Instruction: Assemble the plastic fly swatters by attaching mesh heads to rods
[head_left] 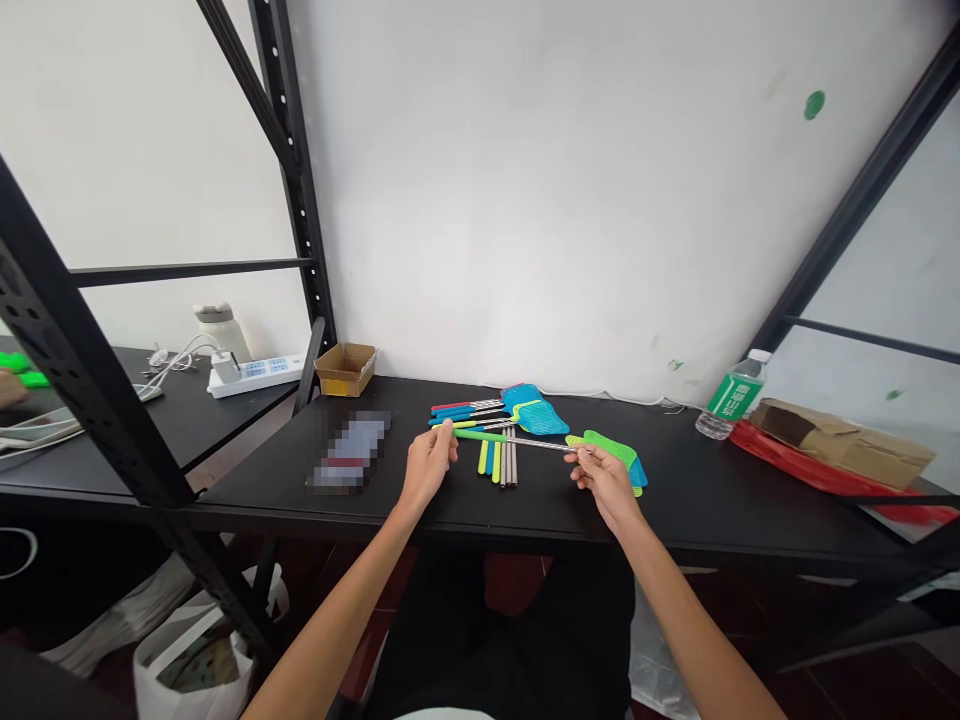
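Observation:
Stretched between my hands is a telescopic fly swatter handle (pixel 480 435) with a green grip and a thin metal rod (pixel 536 443). My left hand (pixel 429 462) is closed around the grip end. The fingers of my right hand (pixel 604 482) pinch the far end of the rod. Just beyond that hand lie loose swatter heads, a green one (pixel 609 446) and a blue one (pixel 638 472); whether the rod joins one is hidden. Beneath the rod lie several short handles (pixel 495 462) with yellow and blue grips, beside grey metal tubes (pixel 509 465). Behind them lie several swatters with blue heads (pixel 538 415).
A pixelated flat item (pixel 349 453) lies left on the black table (pixel 420 515). Behind it stands an open cardboard box (pixel 346 370). At right are a water bottle (pixel 733 396) and a torn carton (pixel 840 440) on red plastic. Black shelf posts (pixel 296 170) flank the table.

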